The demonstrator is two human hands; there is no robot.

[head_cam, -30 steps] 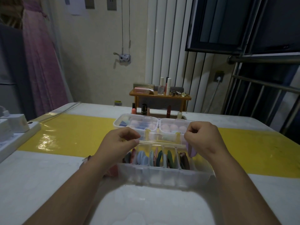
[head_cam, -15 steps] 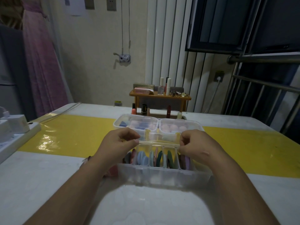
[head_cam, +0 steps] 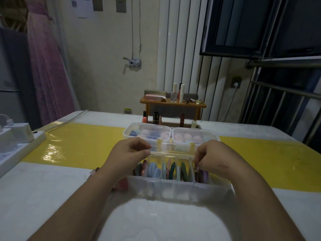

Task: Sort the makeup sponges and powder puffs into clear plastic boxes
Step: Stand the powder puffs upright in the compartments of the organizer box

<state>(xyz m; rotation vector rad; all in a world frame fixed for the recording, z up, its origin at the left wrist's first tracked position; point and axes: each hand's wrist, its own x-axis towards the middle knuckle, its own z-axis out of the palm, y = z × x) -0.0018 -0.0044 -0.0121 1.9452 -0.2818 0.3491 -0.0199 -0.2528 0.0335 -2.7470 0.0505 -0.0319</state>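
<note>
Step, apparently: seating puffs in clear plastic divided box point(head_cam: 173, 187). L hand point(head_cam: 129, 153) pinches its far edge; R hand point(head_cam: 214, 159) pinches lilac round puff point(head_cam: 205, 174), rt compartment. Next: let go, fetch another.

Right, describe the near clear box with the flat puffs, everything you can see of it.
The box is clear, slightly cloudy plastic, long and low, standing level on the white table. Clear dividers split it into compartments where flat round puffs stand on edge: blue, pink, green, purple. Two yellowish tabs rise at its far edge. The left hand pinches a thin clear strip along that edge; the right hand curls over the right end compartment, its hold unclear.
</note>
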